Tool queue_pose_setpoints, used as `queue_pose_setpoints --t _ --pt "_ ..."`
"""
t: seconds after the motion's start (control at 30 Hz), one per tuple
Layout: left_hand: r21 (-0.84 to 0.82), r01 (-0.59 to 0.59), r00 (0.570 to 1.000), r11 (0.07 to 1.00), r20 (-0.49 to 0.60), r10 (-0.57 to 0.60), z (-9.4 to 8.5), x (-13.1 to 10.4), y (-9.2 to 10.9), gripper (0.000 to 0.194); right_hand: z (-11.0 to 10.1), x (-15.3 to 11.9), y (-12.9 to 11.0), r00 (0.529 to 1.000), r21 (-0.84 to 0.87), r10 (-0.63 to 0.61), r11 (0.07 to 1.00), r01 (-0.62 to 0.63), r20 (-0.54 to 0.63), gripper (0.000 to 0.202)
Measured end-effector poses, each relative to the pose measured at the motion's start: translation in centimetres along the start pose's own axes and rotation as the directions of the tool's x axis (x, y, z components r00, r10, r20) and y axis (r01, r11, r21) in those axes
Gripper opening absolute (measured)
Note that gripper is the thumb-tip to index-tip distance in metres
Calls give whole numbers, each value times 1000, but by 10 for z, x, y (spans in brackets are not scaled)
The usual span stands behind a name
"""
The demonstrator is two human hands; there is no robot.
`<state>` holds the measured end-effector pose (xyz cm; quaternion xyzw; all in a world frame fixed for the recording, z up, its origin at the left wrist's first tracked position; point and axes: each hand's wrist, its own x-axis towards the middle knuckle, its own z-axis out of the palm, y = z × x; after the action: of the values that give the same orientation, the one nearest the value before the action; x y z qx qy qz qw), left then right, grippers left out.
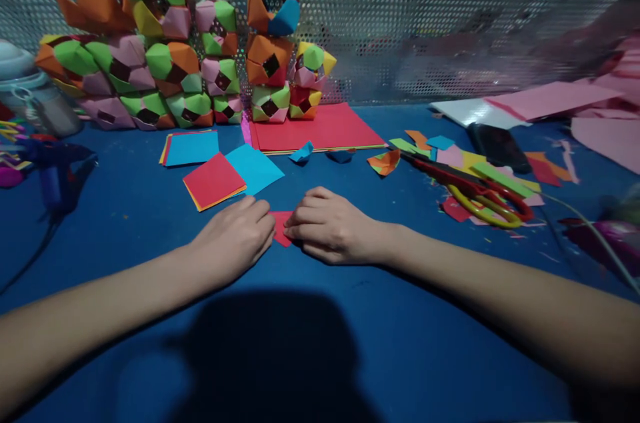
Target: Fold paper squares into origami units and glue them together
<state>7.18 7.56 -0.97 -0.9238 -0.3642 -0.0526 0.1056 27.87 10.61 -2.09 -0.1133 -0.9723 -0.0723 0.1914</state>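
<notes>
A small piece of red paper lies on the blue table between my hands, partly hidden by them. My left hand has its fingers curled together at the paper's left edge. From the right, my right hand pinches the paper with bent fingers pressed together. Just beyond my left hand are a red square sheet and a blue sheet. Small folded pieces, one blue and one orange and green, rest farther back.
Folded paper units stand stacked along the perforated metal panel. A glue gun is at left. Scissors, paper scraps and a phone lie at right. Large red sheets sit at the back.
</notes>
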Motion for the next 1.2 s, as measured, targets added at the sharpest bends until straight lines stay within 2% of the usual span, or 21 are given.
queue_pose_setpoints --t 0.23,0.6,0.83,0.93,1.07,1.2 --pt "115 58 998 992 -16 -56 -7 0 3 32 0 0 1 1000 -12 16 1000 -16 -14 25" --pt "60 102 994 993 18 -104 -11 1 6 33 -1 -2 -1 998 47 62 997 -63 27 24" --pt "42 111 994 993 -8 -111 -6 1 5 36 1 -3 -1 998 69 61 996 -61 11 22" --pt "-2 92 995 996 -35 -92 -3 1 5 35 1 -3 -1 998 64 60 996 -60 -9 21" --pt "-87 -6 996 996 -90 -2 2 0 8 28 1 -2 -1 999 64 40 997 -41 25 24" --pt "-64 -15 997 998 -75 10 3 0 12 28 2 -1 -1 996 42 54 998 -57 68 24"
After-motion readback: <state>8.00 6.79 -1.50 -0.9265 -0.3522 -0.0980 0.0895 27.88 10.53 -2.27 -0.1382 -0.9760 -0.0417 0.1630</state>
